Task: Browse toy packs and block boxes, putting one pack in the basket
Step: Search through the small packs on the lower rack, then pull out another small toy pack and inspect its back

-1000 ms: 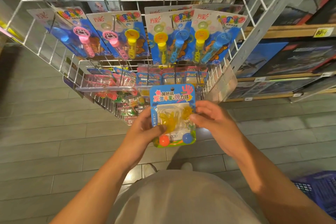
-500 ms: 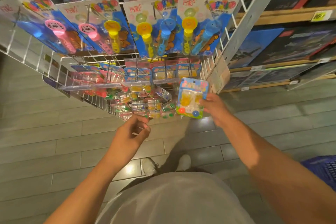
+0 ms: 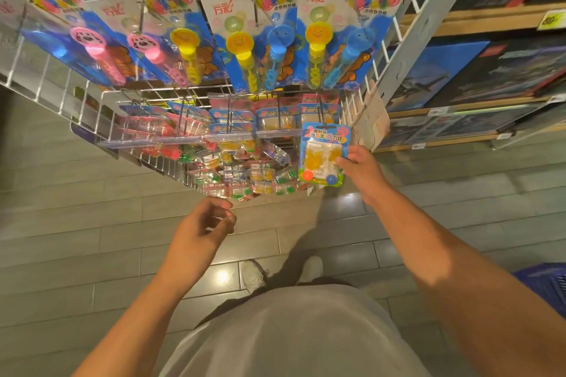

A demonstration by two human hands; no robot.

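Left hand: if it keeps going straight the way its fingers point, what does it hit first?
Probably the small clear toy packs piled at the wire rack's lower front edge. The left hand holds nothing and points up toward them. Depth is unclear, so it might pass beneath.

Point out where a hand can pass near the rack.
Open air below the wire rack, between the left hand and the right hand holding the toy pack. Crowded: the hanging packs left of it.

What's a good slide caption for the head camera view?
Right hand holds a toy pack up at the wire rack; left hand empty.
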